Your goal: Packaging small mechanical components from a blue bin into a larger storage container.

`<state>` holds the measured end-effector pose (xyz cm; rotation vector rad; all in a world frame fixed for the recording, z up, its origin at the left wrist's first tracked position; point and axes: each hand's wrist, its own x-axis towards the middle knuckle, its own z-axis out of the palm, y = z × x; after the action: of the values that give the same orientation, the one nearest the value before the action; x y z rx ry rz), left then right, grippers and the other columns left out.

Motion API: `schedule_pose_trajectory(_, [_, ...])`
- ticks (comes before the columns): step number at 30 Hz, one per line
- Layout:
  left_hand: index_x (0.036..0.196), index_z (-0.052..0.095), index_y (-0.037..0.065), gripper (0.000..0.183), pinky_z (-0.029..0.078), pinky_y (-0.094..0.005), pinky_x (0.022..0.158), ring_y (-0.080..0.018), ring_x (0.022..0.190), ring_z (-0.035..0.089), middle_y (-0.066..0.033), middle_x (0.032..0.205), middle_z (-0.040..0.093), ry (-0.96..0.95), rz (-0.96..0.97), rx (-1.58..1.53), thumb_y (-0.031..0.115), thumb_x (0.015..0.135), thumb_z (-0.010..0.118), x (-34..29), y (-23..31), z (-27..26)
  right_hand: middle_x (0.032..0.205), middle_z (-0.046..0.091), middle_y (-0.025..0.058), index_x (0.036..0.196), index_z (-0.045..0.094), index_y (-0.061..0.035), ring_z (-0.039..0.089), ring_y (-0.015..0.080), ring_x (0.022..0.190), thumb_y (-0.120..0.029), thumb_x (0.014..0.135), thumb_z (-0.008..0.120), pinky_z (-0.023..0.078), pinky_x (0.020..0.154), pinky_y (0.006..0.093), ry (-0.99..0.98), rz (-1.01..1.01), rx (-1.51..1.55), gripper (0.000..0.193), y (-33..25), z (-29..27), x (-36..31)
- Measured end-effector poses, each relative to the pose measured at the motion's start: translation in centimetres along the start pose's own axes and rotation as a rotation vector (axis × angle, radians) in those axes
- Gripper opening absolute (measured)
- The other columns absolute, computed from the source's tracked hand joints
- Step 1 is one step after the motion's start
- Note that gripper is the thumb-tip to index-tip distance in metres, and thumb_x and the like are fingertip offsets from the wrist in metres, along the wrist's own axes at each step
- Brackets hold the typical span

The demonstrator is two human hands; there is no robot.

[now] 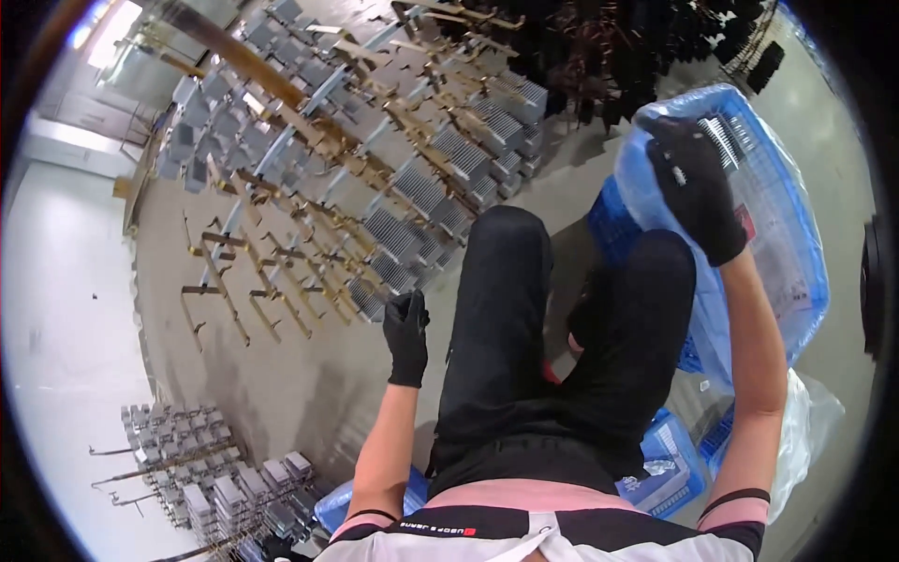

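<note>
My left hand [405, 337], in a black glove, is closed beside the lower edge of a hanging rack [342, 155]. Whatever its curled fingers hold, if anything, is hidden. Close to it hangs a grey finned metal block [365, 298], one of several on the rack. Over on the right, my right hand [698, 187], gloved too, reaches into a blue crate [813, 253] lined with clear plastic. Its fingers appear closed around a finned metal block [719, 140] whose silver fins show past the glove; the fingertips are partly hidden.
More racked metal parts [201, 468] hang at the lower left. Dark parts [618, 56] hang at the top. Another blue crate [674, 464] lies by my right hip, near loose clear plastic [805, 440]. My knees [510, 244] rise between the rack and the crate.
</note>
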<state>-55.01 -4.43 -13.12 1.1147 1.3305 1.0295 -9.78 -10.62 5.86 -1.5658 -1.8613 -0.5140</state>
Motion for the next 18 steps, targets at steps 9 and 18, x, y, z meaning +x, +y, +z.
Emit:
schedule_pose_trajectory(9, [0.09,0.054,0.007,0.035,0.045,-0.0269,0.053,-0.0103,0.058,0.051,0.0,0.073,0.053,0.232,-0.309,-0.106,0.034,0.087,0.076,0.3,-3.1,-3.2,0.112,0.066,0.0174,0.121,0.065,-0.0062,0.06,0.0347,0.105,-0.013,0.09,0.063,0.048,0.09,0.0404,-0.306,0.184,0.455,0.031,-8.7,8.4,-1.7])
schedule_pose_trajectory(18, [0.089,0.053,0.003,0.037,0.044,-0.0276,0.051,-0.01,0.059,0.053,-0.002,0.071,0.056,0.193,0.092,0.119,0.031,0.086,0.077,2.5,3.8,2.3,0.109,0.066,0.0202,0.119,0.065,-0.0043,0.062,0.0368,0.101,-0.014,0.092,0.06,0.048,0.087,0.0398,-0.393,0.38,0.646,0.03,-8.3,9.6,-2.2])
